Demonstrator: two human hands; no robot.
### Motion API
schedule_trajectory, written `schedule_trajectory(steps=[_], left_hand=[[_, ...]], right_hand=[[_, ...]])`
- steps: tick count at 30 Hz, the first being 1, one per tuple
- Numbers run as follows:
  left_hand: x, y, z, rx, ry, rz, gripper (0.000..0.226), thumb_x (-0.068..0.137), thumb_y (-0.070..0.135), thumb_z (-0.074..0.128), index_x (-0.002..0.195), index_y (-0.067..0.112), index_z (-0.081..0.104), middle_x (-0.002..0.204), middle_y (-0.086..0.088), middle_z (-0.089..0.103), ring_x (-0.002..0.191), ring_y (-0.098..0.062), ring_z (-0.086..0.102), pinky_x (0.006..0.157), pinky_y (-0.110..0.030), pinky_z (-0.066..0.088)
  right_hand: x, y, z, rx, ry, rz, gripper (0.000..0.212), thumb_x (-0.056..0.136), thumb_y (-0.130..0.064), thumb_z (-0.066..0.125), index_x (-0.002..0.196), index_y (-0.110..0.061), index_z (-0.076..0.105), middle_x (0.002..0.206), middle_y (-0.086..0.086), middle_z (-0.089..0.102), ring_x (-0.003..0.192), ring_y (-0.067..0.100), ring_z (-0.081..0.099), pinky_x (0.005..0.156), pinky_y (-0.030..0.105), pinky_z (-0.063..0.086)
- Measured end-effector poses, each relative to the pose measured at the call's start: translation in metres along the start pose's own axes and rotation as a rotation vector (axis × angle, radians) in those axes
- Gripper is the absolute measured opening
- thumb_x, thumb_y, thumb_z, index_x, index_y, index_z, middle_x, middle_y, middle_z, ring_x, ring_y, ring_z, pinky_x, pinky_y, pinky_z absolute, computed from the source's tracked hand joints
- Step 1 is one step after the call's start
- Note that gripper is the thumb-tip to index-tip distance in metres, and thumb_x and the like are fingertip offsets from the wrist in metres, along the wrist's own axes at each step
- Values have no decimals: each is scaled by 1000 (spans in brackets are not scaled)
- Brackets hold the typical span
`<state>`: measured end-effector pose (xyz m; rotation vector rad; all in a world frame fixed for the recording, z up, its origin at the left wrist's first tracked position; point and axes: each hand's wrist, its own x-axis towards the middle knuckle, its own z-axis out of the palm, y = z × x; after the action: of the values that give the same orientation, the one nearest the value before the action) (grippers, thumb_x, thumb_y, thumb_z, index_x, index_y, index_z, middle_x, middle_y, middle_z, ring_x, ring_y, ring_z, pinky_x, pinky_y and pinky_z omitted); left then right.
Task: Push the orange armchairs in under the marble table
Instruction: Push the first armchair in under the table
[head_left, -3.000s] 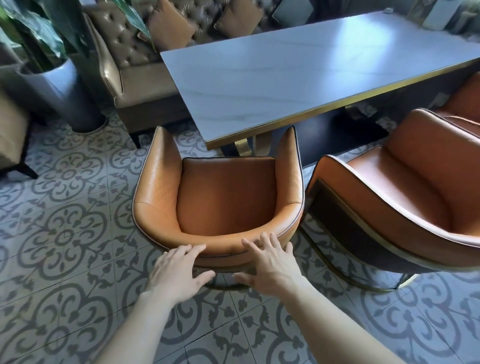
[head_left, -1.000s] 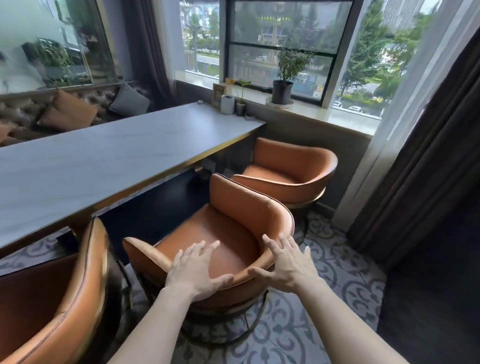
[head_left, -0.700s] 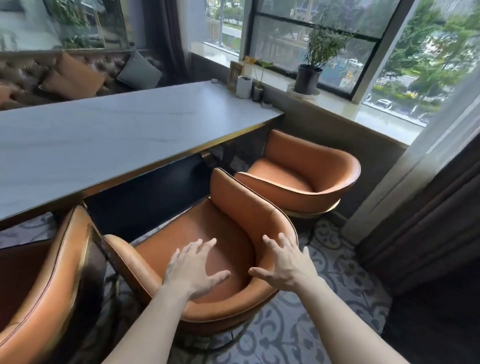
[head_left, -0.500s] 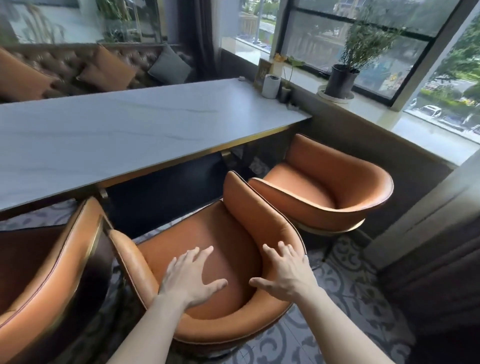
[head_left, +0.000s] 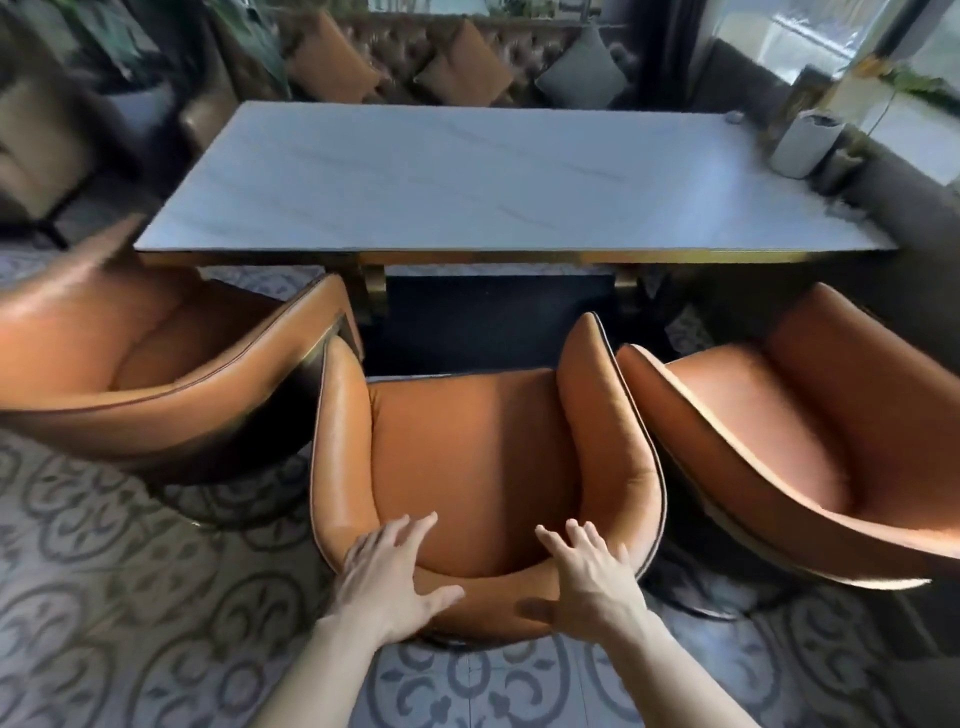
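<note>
Three orange armchairs face the marble worktop (head_left: 498, 176), and your left hand (head_left: 387, 579) and right hand (head_left: 589, 582) rest flat on the curved backrest of the middle armchair (head_left: 467, 457), fingers (head_left: 415, 527) spread and released, gripping nothing. Ahead of your fingertips, its seat stands short of the worktop's gold edge, not yet underneath. The left armchair (head_left: 156, 358) and right armchair (head_left: 789, 431) flank your hands, angled on the patterned tile floor (head_left: 130, 597).

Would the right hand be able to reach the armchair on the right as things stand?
Probably yes: the right hand rests on the middle armchair, the right armchair stands beside it, and nothing lies between.
</note>
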<state>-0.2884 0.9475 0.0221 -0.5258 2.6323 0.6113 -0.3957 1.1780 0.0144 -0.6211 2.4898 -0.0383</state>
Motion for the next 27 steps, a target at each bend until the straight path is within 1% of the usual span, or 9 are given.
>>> schedule_trajectory(steps=[3,7,12,16,19,21,23,25,27], left_hand=[[-12,3,31,3,-29,-16,97,75,79,57,152,44,10,163,4,17,147,-20,18,121,-43,18],[-14,0,66,40,-56,5,93,77,75,60,152,47,11,164,5,15,149,-21,14,121,-43,14],[-5,-6,95,61,-1,32,79,83,65,62,149,50,20,162,7,21,149,-17,10,122,-44,8],[-2,-9,101,56,76,38,67,90,52,62,147,49,27,160,8,28,148,-17,14,122,-44,9],[2,-11,104,60,36,51,67,93,47,60,149,48,24,162,6,25,149,-18,11,122,-46,9],[5,-13,103,64,13,77,67,94,44,60,149,47,23,162,4,23,150,-20,9,122,-49,10],[9,-17,104,71,14,99,67,94,43,60,150,46,23,162,2,24,150,-22,10,122,-51,10],[12,-25,101,76,31,101,67,94,43,60,150,46,24,162,2,25,150,-23,10,122,-51,9],[17,-37,92,67,39,109,66,93,42,61,149,46,26,162,2,27,150,-22,11,122,-50,10]], right_hand=[[-1,11,20,-58,-9,-88,102,81,-68,72,160,-35,16,162,6,26,153,29,17,121,60,24],[-4,22,44,-111,-36,-152,107,76,-73,72,160,-36,18,161,5,26,151,29,17,119,58,25],[-1,25,65,-163,135,-185,85,86,-68,63,156,-37,27,152,3,37,144,30,28,109,55,35],[-1,23,69,-208,161,-167,79,89,-67,59,156,-35,33,153,11,44,145,35,36,106,56,40],[-5,21,63,-262,134,-175,83,76,-71,72,147,-33,51,139,14,59,131,36,55,93,55,51],[-6,18,58,-299,110,-176,87,54,-72,87,127,-27,72,115,16,73,107,36,72,72,53,61],[-3,15,60,-322,186,-178,87,45,-71,92,117,-25,77,105,16,76,97,36,75,63,51,62],[2,7,61,-310,150,-174,85,52,-70,89,124,-26,74,111,16,74,103,37,73,69,52,61],[8,-5,62,-270,130,-161,83,74,-70,75,145,-32,56,135,17,62,128,37,59,90,55,53]])
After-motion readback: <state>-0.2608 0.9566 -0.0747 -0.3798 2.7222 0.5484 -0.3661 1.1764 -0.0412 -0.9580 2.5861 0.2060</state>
